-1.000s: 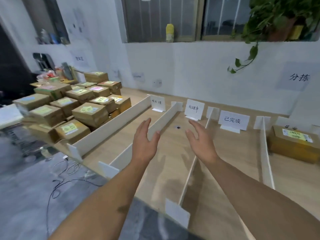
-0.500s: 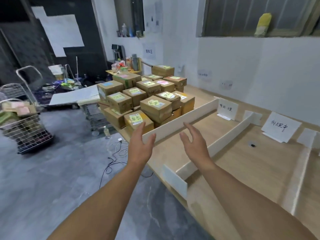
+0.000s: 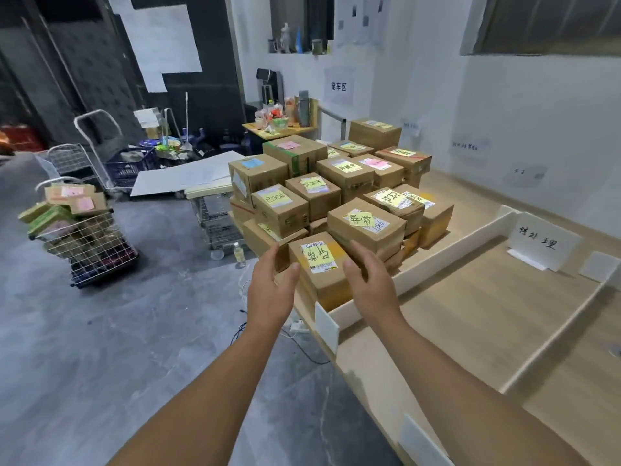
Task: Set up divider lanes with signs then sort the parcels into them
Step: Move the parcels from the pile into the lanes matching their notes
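Cardboard parcel (image 3: 321,264) sits between left hand (image 3: 270,292) and right hand (image 3: 369,284).

Taller brown cardboard parcel (image 3: 366,227) is crowding the right of the near yellow-noted box (image 3: 322,274), white board divider (image 3: 430,267) is walling beyond, left side over grey floor (image 3: 151,331) is sitting open.

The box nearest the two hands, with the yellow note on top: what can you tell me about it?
The box is plain brown cardboard, closed, lying flat at the near corner of the pile on the table. A yellow note with handwritten characters covers part of a white printed label on top. The white divider runs just beside it. The left hand and right hand are open on either side; whether they touch it is unclear.
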Available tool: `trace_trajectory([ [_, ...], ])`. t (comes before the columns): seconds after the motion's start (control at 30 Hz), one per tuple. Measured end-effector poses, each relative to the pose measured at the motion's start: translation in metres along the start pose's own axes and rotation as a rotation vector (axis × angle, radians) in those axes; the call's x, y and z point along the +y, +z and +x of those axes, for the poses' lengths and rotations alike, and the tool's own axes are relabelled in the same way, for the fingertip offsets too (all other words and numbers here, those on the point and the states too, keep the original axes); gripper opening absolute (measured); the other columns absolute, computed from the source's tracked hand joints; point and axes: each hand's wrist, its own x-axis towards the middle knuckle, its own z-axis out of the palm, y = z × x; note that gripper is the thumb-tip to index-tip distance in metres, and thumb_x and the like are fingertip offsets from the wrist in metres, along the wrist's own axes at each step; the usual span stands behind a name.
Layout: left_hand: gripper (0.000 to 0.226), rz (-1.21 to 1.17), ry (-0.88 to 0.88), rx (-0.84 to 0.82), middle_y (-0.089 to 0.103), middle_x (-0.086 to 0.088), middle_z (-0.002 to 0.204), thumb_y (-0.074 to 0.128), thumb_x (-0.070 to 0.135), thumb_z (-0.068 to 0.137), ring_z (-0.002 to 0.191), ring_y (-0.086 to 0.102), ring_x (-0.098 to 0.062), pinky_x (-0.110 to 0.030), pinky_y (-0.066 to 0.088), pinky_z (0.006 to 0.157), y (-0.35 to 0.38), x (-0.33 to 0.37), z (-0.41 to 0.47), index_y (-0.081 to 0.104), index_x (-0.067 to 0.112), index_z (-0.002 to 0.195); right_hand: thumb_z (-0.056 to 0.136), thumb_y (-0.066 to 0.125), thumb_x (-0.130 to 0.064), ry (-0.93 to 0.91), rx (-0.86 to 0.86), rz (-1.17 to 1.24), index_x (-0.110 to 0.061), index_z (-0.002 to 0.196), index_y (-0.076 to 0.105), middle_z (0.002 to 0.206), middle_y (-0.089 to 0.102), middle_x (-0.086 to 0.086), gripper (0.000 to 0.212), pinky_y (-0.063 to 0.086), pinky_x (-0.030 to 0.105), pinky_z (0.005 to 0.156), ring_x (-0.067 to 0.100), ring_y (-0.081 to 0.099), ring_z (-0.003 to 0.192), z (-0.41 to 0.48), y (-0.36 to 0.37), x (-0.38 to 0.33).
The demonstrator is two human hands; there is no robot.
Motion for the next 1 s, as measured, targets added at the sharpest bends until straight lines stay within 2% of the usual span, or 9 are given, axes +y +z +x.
trace_trajectory([
  [0.03, 0.055, -0.007, 0.005, -0.003, 0.042, 0.006, 0.155, 0.058, 0.038, 0.099, 0.142, 0.037, -0.015, -0.036, 0.035, 0.109, -0.003, -0.006, 0.015, 0.039, 0.032, 0.151, 0.103, 0.050, -0.037, 0.004, -0.002, -0.003, -0.033, 0.146, 0.047, 0.147, 0.047, -0.007, 0.043, 0.048, 0.028, 0.098, 0.006, 0.045, 0.129, 0.009, 0.011, 0.001],
  [0.13, 0.058, -0.043, 0.025, -0.022, 0.042, 0.006, 0.155, 0.060, 0.036, 0.099, 0.142, 0.037, -0.014, -0.035, 0.034, 0.109, -0.013, -0.026, 0.061, 0.039, 0.030, 0.152, 0.104, 0.050, -0.036, 0.019, 0.004, -0.022, -0.032, 0.146, 0.047, 0.146, 0.047, -0.009, 0.042, 0.039, 0.012, 0.089, 0.000, 0.042, 0.122, 0.036, 0.045, -0.002],
  [0.23, 0.058, -0.068, 0.044, -0.051, 0.040, 0.006, 0.155, 0.061, 0.035, 0.098, 0.142, 0.036, -0.014, -0.032, 0.032, 0.109, -0.027, -0.048, 0.115, 0.040, 0.030, 0.152, 0.103, 0.051, -0.036, 0.030, 0.040, -0.023, -0.034, 0.145, 0.049, 0.149, 0.046, -0.011, 0.042, 0.038, 0.024, 0.100, 0.005, 0.042, 0.132, 0.067, 0.087, -0.007],
  [0.33, 0.058, -0.086, 0.048, -0.092, 0.039, 0.007, 0.156, 0.062, 0.037, 0.097, 0.142, 0.036, -0.014, -0.040, 0.034, 0.115, -0.046, -0.067, 0.165, 0.040, 0.034, 0.151, 0.103, 0.050, -0.034, 0.071, 0.088, 0.000, -0.033, 0.145, 0.049, 0.151, 0.043, -0.011, 0.042, 0.031, 0.025, 0.105, 0.006, 0.038, 0.137, 0.094, 0.130, -0.014],
  [0.43, 0.059, -0.069, 0.050, -0.141, 0.040, 0.006, 0.156, 0.063, 0.038, 0.097, 0.143, 0.036, -0.016, -0.045, 0.034, 0.116, -0.068, -0.081, 0.217, 0.040, 0.036, 0.151, 0.103, 0.050, -0.035, 0.131, 0.133, 0.000, -0.036, 0.144, 0.048, 0.153, 0.040, -0.009, 0.041, 0.034, 0.031, 0.109, 0.010, 0.037, 0.140, 0.118, 0.172, -0.024],
  [0.5, 0.060, -0.065, 0.062, -0.169, 0.040, 0.006, 0.156, 0.062, 0.038, 0.097, 0.143, 0.036, -0.015, -0.042, 0.034, 0.115, -0.078, -0.089, 0.248, 0.039, 0.034, 0.152, 0.103, 0.050, -0.035, 0.156, 0.156, 0.006, -0.037, 0.144, 0.048, 0.154, 0.040, -0.008, 0.040, 0.035, 0.034, 0.110, 0.011, 0.036, 0.142, 0.133, 0.196, -0.027],
  [0.63, 0.060, -0.096, 0.046, -0.209, 0.041, 0.007, 0.155, 0.061, 0.035, 0.098, 0.130, 0.036, -0.003, -0.029, 0.031, 0.103, -0.084, -0.101, 0.297, 0.038, 0.031, 0.153, 0.103, 0.049, -0.038, 0.189, 0.182, -0.021, -0.036, 0.145, 0.047, 0.154, 0.039, -0.009, 0.042, 0.031, 0.026, 0.104, 0.009, 0.034, 0.141, 0.159, 0.229, -0.029],
  [0.83, 0.058, -0.116, 0.031, -0.295, 0.039, 0.006, 0.155, 0.060, 0.033, 0.099, 0.124, 0.034, 0.000, -0.030, 0.032, 0.101, -0.067, -0.120, 0.352, 0.039, 0.032, 0.152, 0.103, 0.049, -0.040, 0.259, 0.262, 0.001, -0.038, 0.146, 0.046, 0.154, 0.039, -0.011, 0.043, 0.033, 0.031, 0.107, 0.010, 0.032, 0.143, 0.205, 0.256, -0.015],
  [1.0, 0.059, -0.110, 0.018, -0.358, 0.036, 0.006, 0.157, 0.060, 0.033, 0.099, 0.125, 0.032, 0.000, -0.027, 0.031, 0.102, -0.038, -0.134, 0.409, 0.037, 0.030, 0.154, 0.103, 0.050, -0.041, 0.290, 0.316, -0.009, -0.040, 0.147, 0.044, 0.157, 0.035, -0.008, 0.045, 0.033, 0.041, 0.117, 0.013, 0.033, 0.144, 0.259, 0.275, 0.009],
])
